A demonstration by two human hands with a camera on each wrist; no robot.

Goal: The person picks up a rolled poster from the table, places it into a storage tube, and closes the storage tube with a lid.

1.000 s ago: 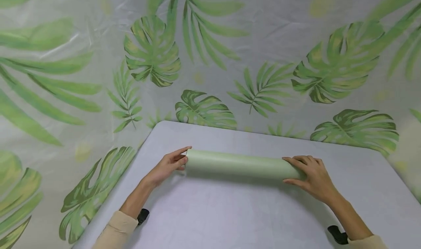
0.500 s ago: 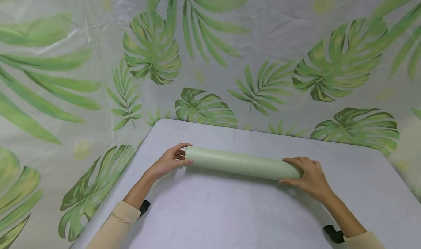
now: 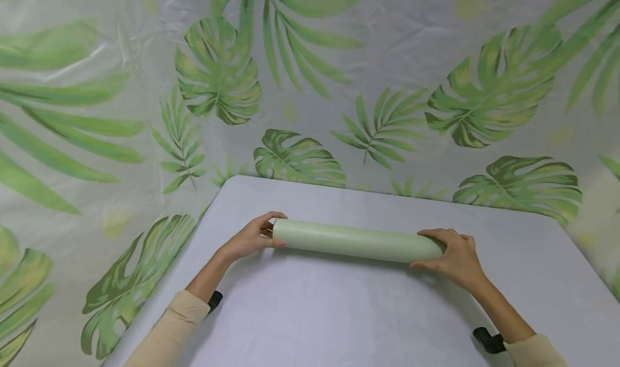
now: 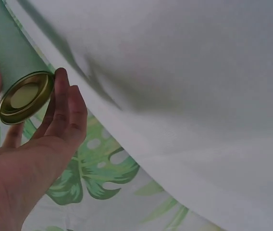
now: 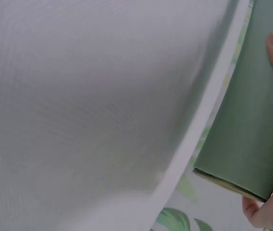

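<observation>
A long pale green tube [image 3: 358,242] lies crosswise between two hands, over the white tabletop. The left hand [image 3: 248,240] grips its left end, thumb on the near side and fingers over the far side. In the left wrist view, that end carries a recessed gold metal cap [image 4: 27,97] with the fingers around its rim. At the other end, the right hand [image 3: 455,256] holds the tube with fingers over the top and thumb below on the near side. The right wrist view shows the tube's side [image 5: 244,125] and a thin gold edge at its end.
A white table [image 3: 329,313] with rounded corners spreads under the hands. Behind and to the left hangs a leaf-patterned sheet [image 3: 310,103]. Small black devices sit at the left [image 3: 215,301] and right [image 3: 489,340] wrists, near beige sleeves.
The left hand has shifted its fingers, from a loose touch at the tube's end to a grip with the thumb on the near side. The right hand has moved slightly left along with the tube.
</observation>
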